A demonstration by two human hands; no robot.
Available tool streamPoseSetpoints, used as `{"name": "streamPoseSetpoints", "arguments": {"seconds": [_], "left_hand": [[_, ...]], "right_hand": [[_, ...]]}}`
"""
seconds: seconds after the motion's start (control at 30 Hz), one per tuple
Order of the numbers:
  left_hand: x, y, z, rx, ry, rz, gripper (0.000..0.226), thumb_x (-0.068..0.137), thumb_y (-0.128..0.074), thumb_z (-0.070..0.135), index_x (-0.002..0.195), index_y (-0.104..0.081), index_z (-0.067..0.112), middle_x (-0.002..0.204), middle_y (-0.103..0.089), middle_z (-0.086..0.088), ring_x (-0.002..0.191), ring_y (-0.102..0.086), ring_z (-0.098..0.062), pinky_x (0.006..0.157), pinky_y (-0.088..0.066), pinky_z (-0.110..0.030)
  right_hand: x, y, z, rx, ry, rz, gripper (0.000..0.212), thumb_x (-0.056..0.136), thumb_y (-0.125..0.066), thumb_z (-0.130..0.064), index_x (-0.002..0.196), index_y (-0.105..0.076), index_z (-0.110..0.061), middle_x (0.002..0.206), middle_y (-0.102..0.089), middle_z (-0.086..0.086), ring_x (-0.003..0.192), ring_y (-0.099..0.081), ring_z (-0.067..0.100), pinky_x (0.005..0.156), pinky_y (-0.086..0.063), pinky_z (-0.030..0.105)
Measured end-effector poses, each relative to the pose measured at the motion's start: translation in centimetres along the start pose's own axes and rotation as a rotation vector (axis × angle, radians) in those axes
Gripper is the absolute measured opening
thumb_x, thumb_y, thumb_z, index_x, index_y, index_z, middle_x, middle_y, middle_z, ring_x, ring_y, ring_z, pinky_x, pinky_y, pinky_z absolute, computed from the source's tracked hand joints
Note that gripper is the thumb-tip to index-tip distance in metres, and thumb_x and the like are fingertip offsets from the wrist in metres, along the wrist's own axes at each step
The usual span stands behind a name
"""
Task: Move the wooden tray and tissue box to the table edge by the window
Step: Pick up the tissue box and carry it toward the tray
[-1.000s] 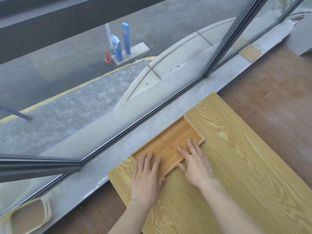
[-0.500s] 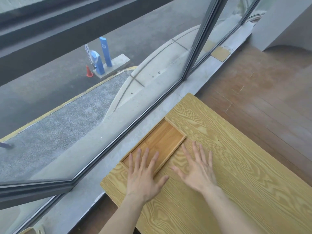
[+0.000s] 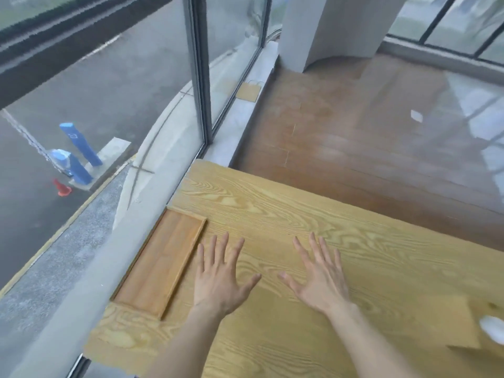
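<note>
Bamboo-toned and shallow, the wooden tray [image 3: 161, 261] lies flat on the pale, grained tabletop [image 3: 313, 219], with its long side flush against the tabletop edge that runs along the window [image 3: 103, 85]. Just beside the tray, on its side away from the glass, the left hand [image 3: 221, 279] is palm down with its fingers spread wide, holding nothing and clear of the tray's rim. Farther from the tray on that same side, the right hand [image 3: 317, 276] is likewise flat, fingers fanned apart and empty. Well apart from the tray, at the frame's right border, the tissue box [image 3: 480, 327] stands on the tabletop, a tan carton with white tissue showing at its top, only partly in view and blurred.
</note>
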State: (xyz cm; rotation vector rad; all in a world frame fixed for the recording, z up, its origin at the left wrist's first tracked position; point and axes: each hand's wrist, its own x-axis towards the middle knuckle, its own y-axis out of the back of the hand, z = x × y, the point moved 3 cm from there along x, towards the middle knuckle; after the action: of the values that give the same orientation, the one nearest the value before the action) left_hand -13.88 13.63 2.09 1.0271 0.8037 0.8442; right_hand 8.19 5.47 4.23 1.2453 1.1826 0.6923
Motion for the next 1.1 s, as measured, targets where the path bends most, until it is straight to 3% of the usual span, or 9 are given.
{"name": "streamPoseSetpoints", "arguments": {"seconds": [0.3, 0.47, 0.63, 0.77, 0.87, 1.1], "left_hand": [[-0.2, -2.6, 17.7, 0.03, -0.21, -0.032, 0.093, 0.076, -0.012, 0.092, 0.154, 0.008, 0.046, 0.168, 0.009, 0.005, 0.151, 0.022, -0.019, 0.119, 0.021, -0.045], [-1.1, -5.2, 27.6, 0.029, -0.307, -0.073, 0.092, 0.076, -0.013, 0.09, 0.154, 0.006, 0.046, 0.169, 0.003, 0.003, 0.153, 0.015, -0.019, 0.122, 0.016, -0.045], [-2.7, -8.4, 35.9, -0.017, -0.352, -0.156, 0.092, 0.077, -0.016, 0.09, 0.155, 0.001, 0.045, 0.168, -0.002, 0.002, 0.154, 0.007, -0.02, 0.124, 0.009, -0.044], [-3.9, -11.0, 41.3, -0.252, -0.229, -0.292, 0.089, 0.079, -0.035, 0.085, 0.154, -0.005, 0.048, 0.167, -0.009, 0.006, 0.153, -0.009, -0.022, 0.124, -0.009, -0.047], [-4.4, -12.7, 44.7, -0.439, -0.142, -0.395, 0.085, 0.082, -0.05, 0.074, 0.153, -0.011, 0.049, 0.164, -0.017, 0.006, 0.15, -0.019, -0.02, 0.119, -0.024, -0.05], [-4.4, -15.8, 50.1, -0.858, 0.183, -0.514, 0.076, 0.085, -0.065, 0.058, 0.151, -0.028, 0.043, 0.159, -0.028, 0.006, 0.143, -0.033, -0.019, 0.114, -0.033, -0.044]], "right_hand": [[-8.4, 0.9, 18.0, 0.088, -0.233, 0.076, 0.099, 0.079, -0.019, -0.092, 0.155, 0.018, -0.04, 0.169, 0.017, 0.006, 0.157, 0.016, 0.025, 0.127, 0.006, 0.052], [-13.3, 0.5, 28.1, 0.169, -0.357, 0.125, 0.103, 0.075, -0.012, -0.091, 0.161, 0.004, -0.037, 0.172, 0.009, 0.006, 0.158, 0.01, 0.025, 0.128, 0.002, 0.049], [-17.8, -0.3, 36.7, 0.265, -0.487, 0.189, 0.103, 0.076, -0.019, -0.091, 0.162, -0.005, -0.037, 0.173, -0.002, 0.007, 0.158, 0.003, 0.025, 0.129, -0.007, 0.048], [-20.3, -1.0, 42.2, 0.463, -0.63, 0.263, 0.096, 0.081, -0.039, -0.085, 0.161, -0.019, -0.035, 0.172, -0.012, 0.006, 0.158, -0.006, 0.024, 0.126, -0.018, 0.048], [-21.2, -1.9, 45.9, 0.742, -0.781, 0.307, 0.093, 0.084, -0.049, -0.08, 0.16, -0.025, -0.033, 0.17, -0.019, 0.004, 0.156, -0.014, 0.023, 0.123, -0.026, 0.05], [-20.8, -4.8, 50.1, 1.241, -0.987, 0.357, 0.081, 0.085, -0.065, -0.067, 0.153, -0.042, -0.029, 0.161, -0.039, 0.001, 0.147, -0.038, 0.026, 0.115, -0.036, 0.045]]}}
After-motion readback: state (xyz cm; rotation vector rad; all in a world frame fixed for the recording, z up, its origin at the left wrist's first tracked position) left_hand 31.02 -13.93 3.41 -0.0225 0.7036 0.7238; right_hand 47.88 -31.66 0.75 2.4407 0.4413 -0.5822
